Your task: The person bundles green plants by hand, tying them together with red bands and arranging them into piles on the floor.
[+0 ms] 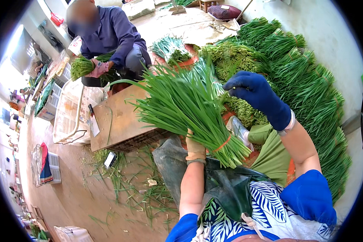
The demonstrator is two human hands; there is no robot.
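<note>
A large bundle of garlic chives (185, 107), bound near its stem ends by an orange band (223, 143), lies slantwise before me. Its leaf tips fan to the upper left and its cut stems lie lower right. My left hand (195, 148), in a tan glove, is closed round it from below; the leaves hide most of the fingers. Above the bundle's right side hovers my right hand (256, 94) in a dark blue glove. Its fingers are curled together; whatever is at the fingertips is too small to name. A dark green apron (230, 187) covers my lap.
Ahead, a board (123, 117) on a crate carries a knife (94, 121). A co-worker (115, 36) crouches behind, holding a green bundle (82, 67). Stacked chive bundles (306, 92) line the right wall. A white basket (70, 117) stands left; leaf scraps (129, 181) litter the floor.
</note>
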